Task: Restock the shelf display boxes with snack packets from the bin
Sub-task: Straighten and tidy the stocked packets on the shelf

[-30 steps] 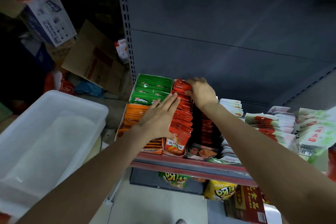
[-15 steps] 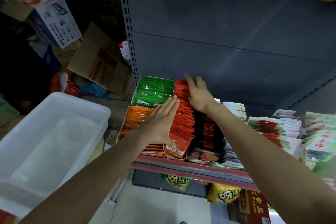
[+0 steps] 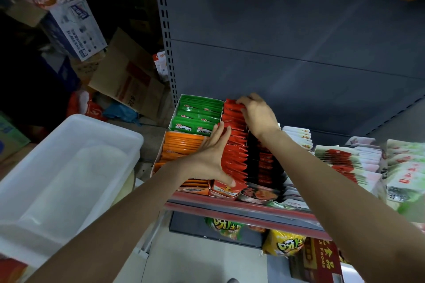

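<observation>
A row of red snack packets [image 3: 235, 154] fills a display box on the shelf [image 3: 230, 208], between an orange-packet box [image 3: 181, 145] and a dark-packet box [image 3: 264, 161]. A green-packet box [image 3: 197, 115] sits behind the orange one. My left hand [image 3: 211, 156] lies flat with straight fingers against the left side of the red row, thumb on the front packet. My right hand [image 3: 257, 112] curls its fingers over the rearmost red packets at the back of the row. The white plastic bin [image 3: 69, 167] stands at the left; its inside looks bare.
White and red-green packet stacks [image 3: 345, 158] fill the shelf to the right. Yellow and green bags [image 3: 282, 243] sit on the lower shelf. Cardboard boxes [image 3: 128, 76] pile up at the back left beside the grey upright [image 3: 166, 30].
My right hand shifted further back and curled over the rear red packets. My left hand slid right, pressing flat along the side of the red row.
</observation>
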Demonstrator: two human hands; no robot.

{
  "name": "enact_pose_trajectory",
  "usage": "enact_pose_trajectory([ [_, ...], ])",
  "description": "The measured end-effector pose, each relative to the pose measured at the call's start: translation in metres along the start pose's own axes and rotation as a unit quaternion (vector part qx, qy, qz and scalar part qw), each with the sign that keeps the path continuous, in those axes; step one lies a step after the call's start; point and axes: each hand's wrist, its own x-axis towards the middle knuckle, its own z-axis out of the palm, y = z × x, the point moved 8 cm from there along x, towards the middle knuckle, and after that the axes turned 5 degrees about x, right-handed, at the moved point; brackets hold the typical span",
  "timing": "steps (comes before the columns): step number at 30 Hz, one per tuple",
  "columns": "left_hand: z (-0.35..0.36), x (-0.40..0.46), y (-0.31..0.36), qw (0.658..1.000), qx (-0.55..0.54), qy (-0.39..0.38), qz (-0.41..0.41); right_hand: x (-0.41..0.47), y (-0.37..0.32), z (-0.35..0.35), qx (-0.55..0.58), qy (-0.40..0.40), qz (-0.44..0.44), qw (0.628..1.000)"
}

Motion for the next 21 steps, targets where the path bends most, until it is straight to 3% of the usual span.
enact_pose_trajectory([
  [2,-0.003,-0.003,0.004,0.994,-0.109,0.003,-0.010,-0.004,0.006,0.000,0.015,-0.001,0.023,1.000],
  [4,-0.020,-0.005,0.011,0.976,-0.202,0.081,-0.016,-0.006,0.011,-0.001,0.017,-0.007,0.041,0.999],
  [6,-0.036,0.005,0.001,0.963,-0.189,0.187,-0.043,-0.006,0.013,-0.001,0.007,-0.013,0.044,0.999],
  [8,-0.045,0.021,-0.009,0.958,-0.141,0.237,-0.085,-0.003,0.013,0.002,-0.012,-0.030,0.046,0.998],
  [14,-0.044,0.057,-0.024,0.948,-0.147,0.248,-0.137,0.000,0.011,0.008,-0.067,-0.042,0.044,0.996],
  [18,-0.057,0.057,-0.023,0.938,-0.148,0.280,-0.138,0.003,0.009,0.006,-0.007,-0.053,0.059,0.997],
  [21,-0.053,0.045,-0.024,0.941,-0.153,0.284,-0.105,-0.022,0.001,0.008,0.011,-0.074,0.018,0.997],
])
